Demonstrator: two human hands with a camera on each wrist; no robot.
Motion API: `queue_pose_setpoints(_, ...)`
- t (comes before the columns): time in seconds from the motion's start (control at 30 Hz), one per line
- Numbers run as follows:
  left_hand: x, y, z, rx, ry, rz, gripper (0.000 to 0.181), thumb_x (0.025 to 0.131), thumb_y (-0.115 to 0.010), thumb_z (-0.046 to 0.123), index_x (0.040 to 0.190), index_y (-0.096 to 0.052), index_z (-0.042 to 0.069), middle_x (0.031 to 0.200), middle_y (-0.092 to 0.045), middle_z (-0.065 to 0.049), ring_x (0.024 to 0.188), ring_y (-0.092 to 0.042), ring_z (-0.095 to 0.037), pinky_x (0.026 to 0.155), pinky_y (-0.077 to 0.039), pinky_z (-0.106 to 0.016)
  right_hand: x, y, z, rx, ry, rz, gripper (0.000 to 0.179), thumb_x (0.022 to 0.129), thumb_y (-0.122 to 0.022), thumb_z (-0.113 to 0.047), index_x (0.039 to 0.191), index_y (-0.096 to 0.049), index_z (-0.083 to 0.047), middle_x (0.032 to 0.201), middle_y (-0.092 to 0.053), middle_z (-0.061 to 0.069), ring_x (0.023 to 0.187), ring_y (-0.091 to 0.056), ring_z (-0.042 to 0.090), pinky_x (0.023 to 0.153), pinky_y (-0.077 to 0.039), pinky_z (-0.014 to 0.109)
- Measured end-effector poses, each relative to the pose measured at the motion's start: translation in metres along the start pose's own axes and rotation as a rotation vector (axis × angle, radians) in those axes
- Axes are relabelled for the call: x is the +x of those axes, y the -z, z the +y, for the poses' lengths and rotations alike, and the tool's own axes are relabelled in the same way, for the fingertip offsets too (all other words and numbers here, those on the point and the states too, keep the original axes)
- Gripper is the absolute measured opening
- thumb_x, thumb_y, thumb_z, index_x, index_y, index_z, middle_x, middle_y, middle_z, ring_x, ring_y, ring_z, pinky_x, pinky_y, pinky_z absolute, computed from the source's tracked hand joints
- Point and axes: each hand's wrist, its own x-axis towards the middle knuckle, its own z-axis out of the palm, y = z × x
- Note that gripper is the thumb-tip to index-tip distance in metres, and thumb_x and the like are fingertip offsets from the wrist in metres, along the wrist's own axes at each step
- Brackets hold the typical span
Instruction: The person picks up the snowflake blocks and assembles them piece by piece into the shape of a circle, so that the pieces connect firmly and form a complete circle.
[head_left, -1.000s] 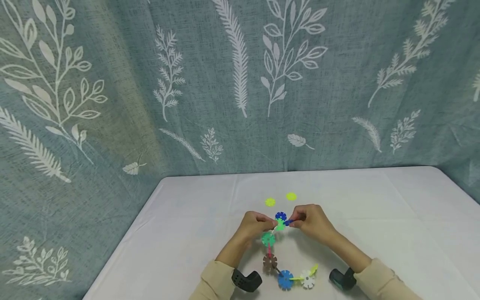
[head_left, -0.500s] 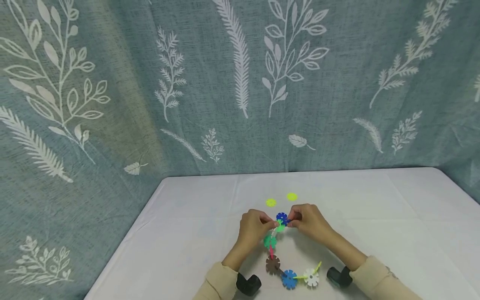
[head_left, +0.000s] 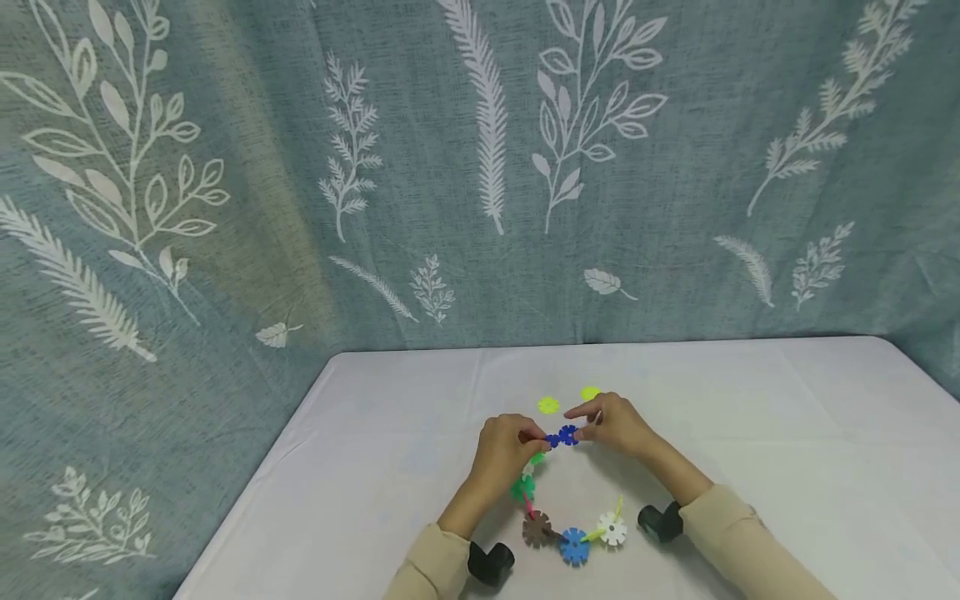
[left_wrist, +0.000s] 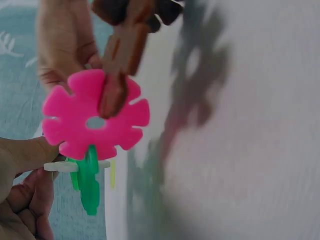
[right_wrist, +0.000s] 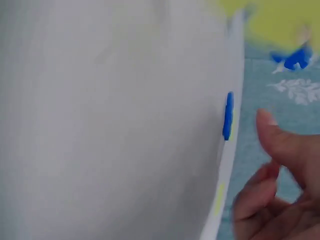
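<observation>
Thumb and fingers of my left hand (head_left: 502, 454) pinch the upper end of a curved chain of interlocking notched plastic discs. A dark blue disc (head_left: 552, 440) shows at those fingertips, with a light green disc (head_left: 537, 458) just below. The chain runs on through a green disc (head_left: 522, 488), a pink disc (left_wrist: 95, 112), a brown disc (head_left: 537, 529) and a blue disc (head_left: 574, 547) to a white disc (head_left: 612, 529). My right hand (head_left: 618, 427) holds nothing, thumb and fingers apart, beside a loose dark blue disc (head_left: 568, 435) lying flat on the table.
Two yellow discs lie farther back: one yellow disc (head_left: 548, 405) in plain sight, the other yellow disc (head_left: 590, 392) partly behind my right hand. A white cloth covers the table (head_left: 390, 467). Behind it hangs a leaf-patterned curtain (head_left: 420, 167). Each wrist carries a black device (head_left: 491, 565).
My right hand has let go of the dark blue disc and drawn slightly away with its fingers spread. That disc now hangs at my left fingertips. The chain's upper part has shifted left.
</observation>
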Motion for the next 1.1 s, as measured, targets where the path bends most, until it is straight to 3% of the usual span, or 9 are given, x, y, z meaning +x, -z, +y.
queue_pose_setpoints(0.1,0.000,0.004,-0.004,-0.017,0.039,0.003,0.006,0.074,-0.074,0.012,0.072,-0.073,0.006,0.070,-0.069,-0.003,0.059,-0.055,-0.004,0.054,-0.042,-0.016,0.006,-0.003,0.003,-0.055,-0.067,-0.013,0.025,0.076,-0.070,-0.004,0.101,-0.070,-0.002,0.061,-0.055,0.005,0.054,-0.035,0.011,0.050,-0.031,0.023)
queue_pose_setpoints(0.2,0.000,0.005,-0.005,-0.025,0.057,0.000,0.006,0.074,-0.075,0.012,0.072,-0.073,0.007,0.070,-0.069,-0.003,0.058,-0.056,-0.005,0.054,-0.042,-0.017,0.010,-0.006,0.003,-0.117,-0.135,-0.017,0.024,0.074,-0.072,-0.008,0.098,-0.072,-0.006,0.076,-0.068,0.008,0.066,-0.051,0.016,0.060,-0.041,0.027)
queue_pose_setpoints(0.33,0.001,0.004,-0.004,-0.023,0.061,0.006,0.006,0.074,-0.075,0.012,0.071,-0.073,0.007,0.069,-0.069,-0.004,0.058,-0.057,-0.005,0.054,-0.043,-0.016,0.011,-0.008,-0.001,-0.196,-0.185,0.001,0.019,0.070,-0.077,-0.012,0.088,-0.074,-0.009,0.088,-0.068,0.006,0.084,-0.057,0.020,0.070,-0.043,0.033)
queue_pose_setpoints(0.43,0.001,0.003,-0.005,-0.021,0.060,0.011,0.006,0.073,-0.075,0.011,0.071,-0.072,0.006,0.068,-0.069,-0.003,0.058,-0.056,-0.005,0.054,-0.042,-0.016,0.010,-0.009,-0.003,-0.203,-0.191,0.024,0.012,0.070,-0.077,-0.012,0.080,-0.071,-0.010,0.078,-0.064,0.002,0.073,-0.051,0.015,0.063,-0.040,0.029)
queue_pose_setpoints(0.7,0.003,-0.001,-0.005,-0.014,0.047,0.004,0.005,0.074,-0.075,0.010,0.072,-0.073,0.007,0.069,-0.069,-0.002,0.059,-0.055,-0.004,0.055,-0.042,-0.016,0.003,-0.004,-0.006,0.151,-0.306,0.062,0.007,0.080,-0.067,-0.004,0.084,-0.067,0.002,0.071,-0.066,0.003,0.060,-0.056,0.009,0.054,-0.045,0.024)
queue_pose_setpoints(1.1,0.005,-0.008,0.006,0.022,-0.004,0.040,0.005,0.074,-0.074,0.010,0.072,-0.072,0.006,0.069,-0.068,-0.003,0.058,-0.054,-0.004,0.054,-0.041,-0.015,0.000,0.002,-0.012,0.208,-0.348,0.079,0.010,0.082,-0.064,-0.005,0.083,-0.067,0.004,0.069,-0.064,0.005,0.060,-0.055,0.010,0.058,-0.046,0.024)
